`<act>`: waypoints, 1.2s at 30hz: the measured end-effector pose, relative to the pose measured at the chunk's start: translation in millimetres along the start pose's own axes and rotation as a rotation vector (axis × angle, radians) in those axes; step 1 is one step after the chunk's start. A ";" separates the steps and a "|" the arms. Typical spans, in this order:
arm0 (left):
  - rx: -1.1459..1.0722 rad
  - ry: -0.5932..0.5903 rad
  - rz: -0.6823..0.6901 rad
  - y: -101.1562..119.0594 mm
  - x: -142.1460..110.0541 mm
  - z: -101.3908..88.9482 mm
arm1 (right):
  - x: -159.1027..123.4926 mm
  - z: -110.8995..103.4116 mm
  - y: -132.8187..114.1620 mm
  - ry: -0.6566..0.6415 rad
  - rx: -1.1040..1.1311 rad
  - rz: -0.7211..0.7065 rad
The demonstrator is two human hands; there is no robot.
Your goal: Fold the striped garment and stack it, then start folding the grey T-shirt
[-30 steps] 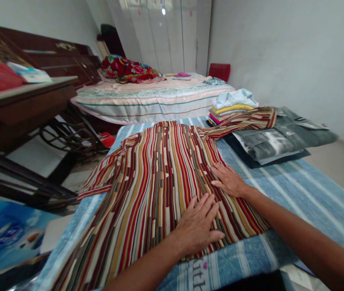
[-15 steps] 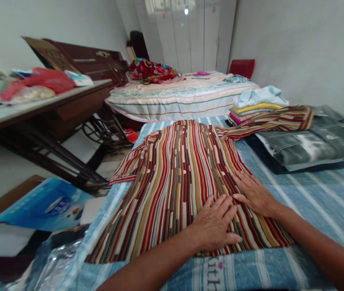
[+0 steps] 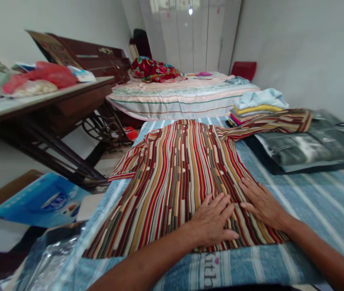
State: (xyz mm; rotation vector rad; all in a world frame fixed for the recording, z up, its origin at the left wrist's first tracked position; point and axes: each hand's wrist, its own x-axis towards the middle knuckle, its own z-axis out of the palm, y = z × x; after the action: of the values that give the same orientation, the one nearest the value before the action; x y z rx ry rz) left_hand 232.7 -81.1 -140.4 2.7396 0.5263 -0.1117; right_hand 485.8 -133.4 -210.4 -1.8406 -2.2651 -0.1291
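Observation:
A striped long-sleeved shirt (image 3: 172,173) in red, brown, tan and white lies spread on a blue striped cover (image 3: 305,226). Its collar points away from me and its hem is near me. My left hand (image 3: 212,220) rests flat on the lower part of the shirt, fingers spread, to the right of its middle. My right hand (image 3: 261,202) lies flat by the shirt's right edge, fingers stretched out. The right sleeve reaches across onto folded clothes; the left sleeve bends down along the shirt's side.
Folded grey-green garments (image 3: 314,141) lie at the right, beside a stack of folded clothes (image 3: 258,101). A table (image 3: 68,91) with red bags stands at the left, above a blue box (image 3: 44,200). Behind is a bed (image 3: 184,101) with a red floral bundle (image 3: 153,70).
My right hand has slid slightly right and down, toward the shirt's edge, widening the gap between my hands. My left hand stays at nearly the same spot on the cloth. The view has shifted a little.

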 end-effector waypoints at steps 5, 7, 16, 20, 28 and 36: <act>-0.039 -0.020 -0.034 -6.4 12.0 -12.7 | 6.4 -19.7 -9.5 -0.032 0.040 0.087; -0.005 0.034 -0.068 -7.7 22.3 -18.3 | 5.2 -29.2 -15.5 -0.016 0.039 0.135; 0.134 0.075 -0.158 -7.5 59.1 -0.4 | -13.0 -37.8 -17.0 -0.108 0.091 0.163; 0.154 0.054 -0.159 -7.9 59.2 1.6 | -14.8 -34.4 -12.2 -0.126 0.107 0.165; 0.148 0.040 -0.159 -9.5 61.6 3.1 | -15.2 -53.2 -24.4 -0.101 0.122 0.166; 0.163 0.075 -0.146 -11.2 60.2 4.9 | -24.9 -48.6 -31.9 -0.170 0.150 0.130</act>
State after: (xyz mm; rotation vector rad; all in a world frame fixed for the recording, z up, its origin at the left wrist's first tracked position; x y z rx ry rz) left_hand 284.3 -52.3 -157.1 2.8700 0.7696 -0.0925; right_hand 465.0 -173.9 -166.6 -1.9774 -2.1842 0.2203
